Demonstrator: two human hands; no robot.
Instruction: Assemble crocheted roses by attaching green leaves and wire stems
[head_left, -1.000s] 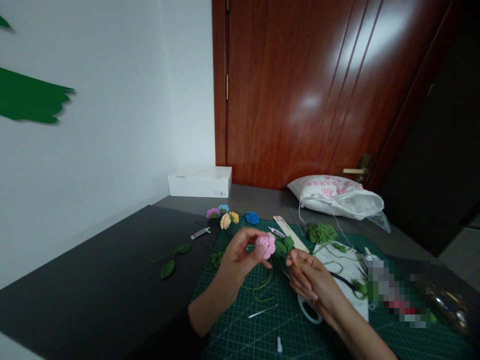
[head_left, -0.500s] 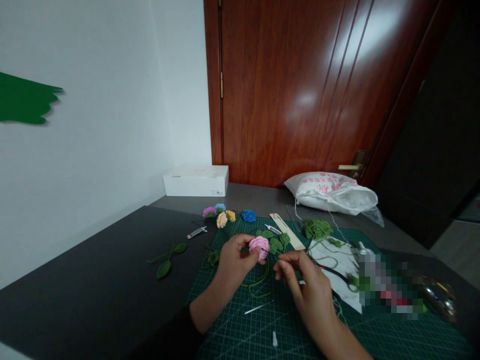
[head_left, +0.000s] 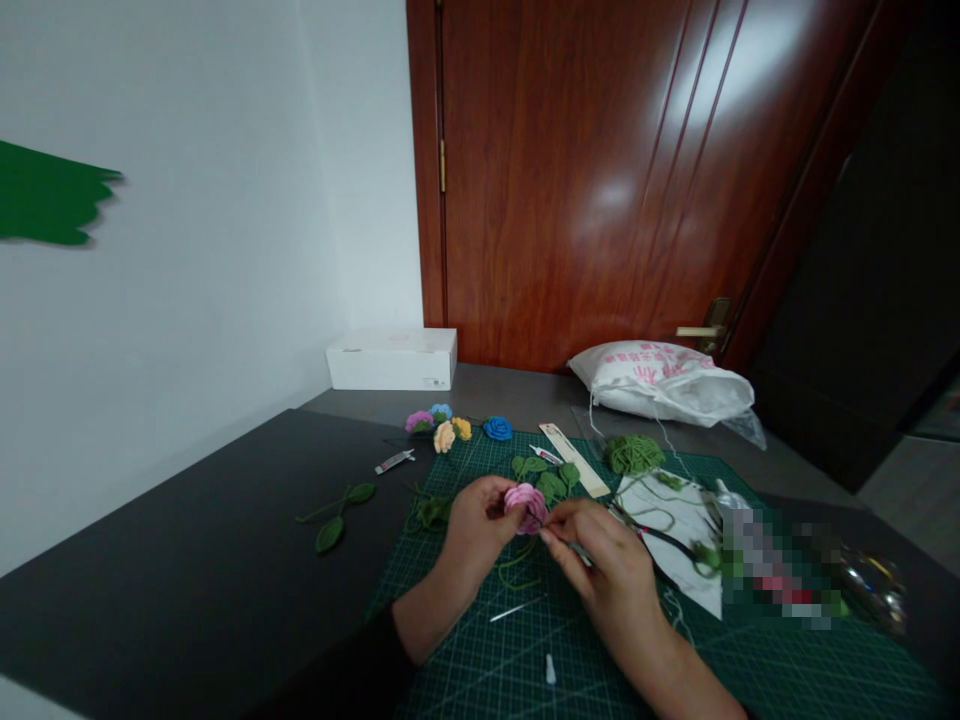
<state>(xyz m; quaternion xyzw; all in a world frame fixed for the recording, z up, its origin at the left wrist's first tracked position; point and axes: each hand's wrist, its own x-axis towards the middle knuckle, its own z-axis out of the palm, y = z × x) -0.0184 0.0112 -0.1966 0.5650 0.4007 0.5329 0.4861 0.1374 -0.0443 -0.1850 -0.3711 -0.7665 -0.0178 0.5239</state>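
Wall: one, smooth and white, bearing a green shape with a ragged edge.
Door (head_left: 562,200): one, glossy reddish-brown with wood grain and straight grooves.
Bench (head_left: 225,520): one, matt dark grey, flat.
Cutting mat (head_left: 465,670): one, green with a fine pale grid, lying on the bench.
Sack (head_left: 645,375): one, soft, crumpled and white with pink print, by the door.
Box (head_left: 392,362): one, white, rectangular, smooth-sided, near the wall corner.
Hands: two, bare; the left hand (head_left: 476,530) has its fingers grasping the pink flower, while the right hand (head_left: 611,560) has its fingers pinched on a thin dark piece (head_left: 533,518) at the bloom's face, too small to identify.
Paper (head_left: 694,590): one white sheet with loose green strands over it.
Ruler (head_left: 576,462): one, cream, flat, set slantwise.
Yarn ball (head_left: 634,455): one, fuzzy green, loosely wound.
Pink flower (head_left: 523,500): one, knitted-looking, with rounded layered petals, held above the mat between both hands.
Other flowers: five, yarn-textured; purple (head_left: 419,422), light blue (head_left: 441,411), peach (head_left: 444,437), yellow (head_left: 462,429) and deep blue (head_left: 497,428).
Leaf sprig (head_left: 329,534): two pointed oval green leaves on one curling stem, left of the mat.
Small tubes: two, white, labelled; one on the bench (head_left: 395,461), one near the ruler (head_left: 546,455).
Rod (head_left: 517,608): one, slim, straight, metallic-looking.
Nozzle piece (head_left: 550,669): one, white, tapered.
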